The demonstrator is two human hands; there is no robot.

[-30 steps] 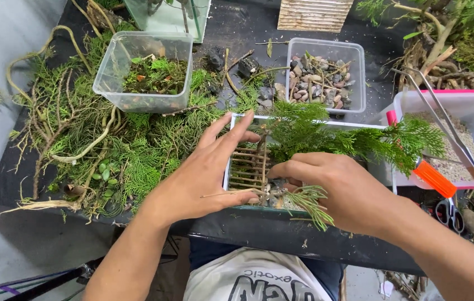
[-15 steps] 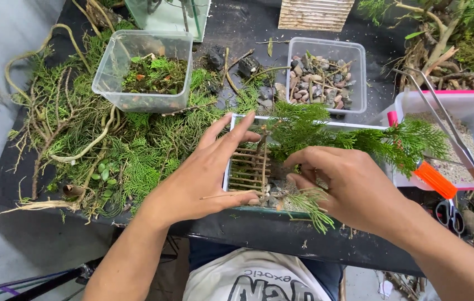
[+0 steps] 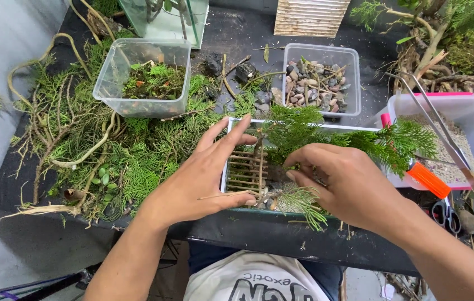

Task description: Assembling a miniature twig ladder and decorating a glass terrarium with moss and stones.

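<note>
Your left hand (image 3: 203, 181) lies flat, grip wide, against the small rectangular glass planter (image 3: 236, 161); your right hand (image 3: 348, 184) pinches a green conifer sprig (image 3: 304, 202).

Right hand (image 3: 354, 187) hides its own fingertips and what they pinch inside the small planter (image 3: 237, 125); glass tank (image 3: 164, 19) and wooden slat panel (image 3: 310, 17) cut off by top edge.

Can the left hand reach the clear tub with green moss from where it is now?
Probably yes: the left hand rests on the small planter, and only loose cuttings lie before the moss tub.
</note>
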